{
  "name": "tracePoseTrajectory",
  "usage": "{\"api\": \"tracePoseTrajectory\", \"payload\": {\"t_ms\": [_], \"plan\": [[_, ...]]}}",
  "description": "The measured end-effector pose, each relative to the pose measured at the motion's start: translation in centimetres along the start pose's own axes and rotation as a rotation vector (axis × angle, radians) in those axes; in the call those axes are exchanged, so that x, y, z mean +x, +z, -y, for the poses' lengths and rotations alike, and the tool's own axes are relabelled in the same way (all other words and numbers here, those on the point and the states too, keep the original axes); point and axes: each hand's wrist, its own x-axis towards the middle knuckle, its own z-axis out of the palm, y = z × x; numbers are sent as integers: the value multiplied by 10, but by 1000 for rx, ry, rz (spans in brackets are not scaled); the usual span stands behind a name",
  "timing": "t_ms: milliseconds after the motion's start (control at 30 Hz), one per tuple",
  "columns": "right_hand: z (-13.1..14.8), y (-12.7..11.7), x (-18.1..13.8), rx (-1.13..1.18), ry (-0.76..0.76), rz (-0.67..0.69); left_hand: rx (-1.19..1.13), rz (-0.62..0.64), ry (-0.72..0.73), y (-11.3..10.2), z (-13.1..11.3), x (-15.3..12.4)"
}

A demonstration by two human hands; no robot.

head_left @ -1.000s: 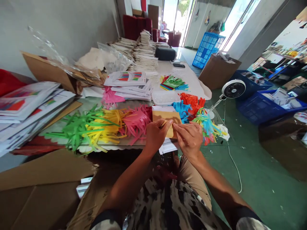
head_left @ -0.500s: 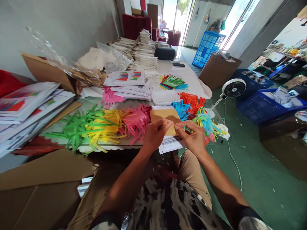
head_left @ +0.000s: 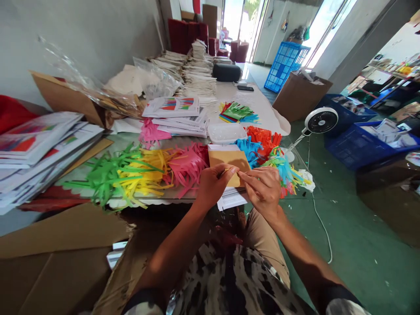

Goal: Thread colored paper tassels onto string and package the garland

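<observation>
My left hand [head_left: 212, 181] is closed in a pinch, thumb against fingertips. Facing it, my right hand [head_left: 265, 188] is pinched too, and their fingertips almost meet. Whatever they hold is thin and tan, too small to make out. Just beyond and partly under my hands lies a tan kraft-paper piece [head_left: 226, 156] on a stack of white printed sheets [head_left: 231, 199]. Pink paper fringe [head_left: 188, 166] lies left of my left hand, with yellow fringe [head_left: 147, 170] and green fringe [head_left: 108, 175] farther left. Blue fringe [head_left: 249, 151], red fringe [head_left: 265, 141] and mixed-colour fringe [head_left: 280, 164] lie around my right hand.
Behind the fringes stand a clear plastic tray [head_left: 226, 132] and printed packets [head_left: 177, 116]. A white fan [head_left: 320, 120] rises at the table's right edge. Stacked packets [head_left: 42, 148] lean at far left, above an open cardboard box [head_left: 65, 249]. Blue crates [head_left: 370, 144] sit on the floor.
My right hand has turned and its fingers have curled in closer together, beside the left fingertips. My left hand stays nearly in place. The kraft-paper piece appears slightly farther right.
</observation>
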Motion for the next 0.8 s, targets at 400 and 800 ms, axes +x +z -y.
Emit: {"api": "tracePoseTrajectory", "payload": {"t_ms": [400,800], "plan": [[2,2,7,143,231,20,30,-21,-33,-1,0,0],[5,7,2,17,106,-31,85,-54,-2,1,-2,-1]]}}
